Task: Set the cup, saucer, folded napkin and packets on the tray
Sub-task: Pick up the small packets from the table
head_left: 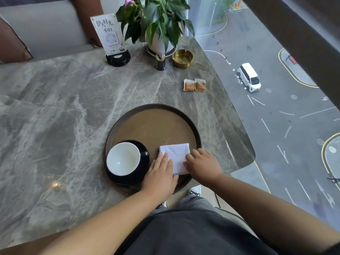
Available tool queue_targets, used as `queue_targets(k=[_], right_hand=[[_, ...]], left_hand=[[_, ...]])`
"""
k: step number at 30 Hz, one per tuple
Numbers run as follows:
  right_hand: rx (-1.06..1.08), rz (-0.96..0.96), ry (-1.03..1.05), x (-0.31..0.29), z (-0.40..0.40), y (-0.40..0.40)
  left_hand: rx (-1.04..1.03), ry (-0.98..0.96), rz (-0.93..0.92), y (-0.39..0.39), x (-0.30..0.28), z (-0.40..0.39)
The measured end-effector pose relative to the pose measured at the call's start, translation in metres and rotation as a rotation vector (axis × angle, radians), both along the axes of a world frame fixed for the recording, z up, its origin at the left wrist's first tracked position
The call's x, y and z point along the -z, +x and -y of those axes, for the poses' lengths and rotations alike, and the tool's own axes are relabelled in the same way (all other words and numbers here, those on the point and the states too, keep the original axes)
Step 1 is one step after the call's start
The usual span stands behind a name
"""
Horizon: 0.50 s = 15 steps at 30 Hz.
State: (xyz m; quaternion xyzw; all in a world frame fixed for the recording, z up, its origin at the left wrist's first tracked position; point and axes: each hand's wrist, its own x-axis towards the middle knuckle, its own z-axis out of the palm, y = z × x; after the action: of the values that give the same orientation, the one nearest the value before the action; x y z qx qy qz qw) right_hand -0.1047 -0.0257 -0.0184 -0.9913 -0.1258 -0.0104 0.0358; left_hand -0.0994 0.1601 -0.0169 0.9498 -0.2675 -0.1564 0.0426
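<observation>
A round brown tray (156,124) lies near the table's front edge. On its left part stands a black cup with a white inside (122,158) on a black saucer (145,159). A white folded napkin (177,155) lies flat on the tray's near right part. My left hand (160,174) rests flat on the napkin's left edge. On the napkin's right edge my right hand (203,164) presses with its fingers. Two orange packets (194,85) lie side by side on the table beyond the tray, to the right.
At the back of the marble table stand a table sign in a black base (110,35), a potted plant (158,21), a toothpick holder (161,61) and a brass ashtray (182,58). The table's right edge (235,111) curves along a window over a street.
</observation>
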Motion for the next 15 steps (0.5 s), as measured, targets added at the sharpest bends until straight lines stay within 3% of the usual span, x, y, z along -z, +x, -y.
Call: queue_targets(k=[5,15], right_hand=[[0.183,0.034,0.122,-0.014,0.03,0.012],[0.423,-0.011,0.221,-0.02,0.078,0.08]], left_hand=[[0.048,-0.057,0.066,0.022,-0.015,0.014],[-0.137,-0.056,0.016,0.101,0.006,0.065]])
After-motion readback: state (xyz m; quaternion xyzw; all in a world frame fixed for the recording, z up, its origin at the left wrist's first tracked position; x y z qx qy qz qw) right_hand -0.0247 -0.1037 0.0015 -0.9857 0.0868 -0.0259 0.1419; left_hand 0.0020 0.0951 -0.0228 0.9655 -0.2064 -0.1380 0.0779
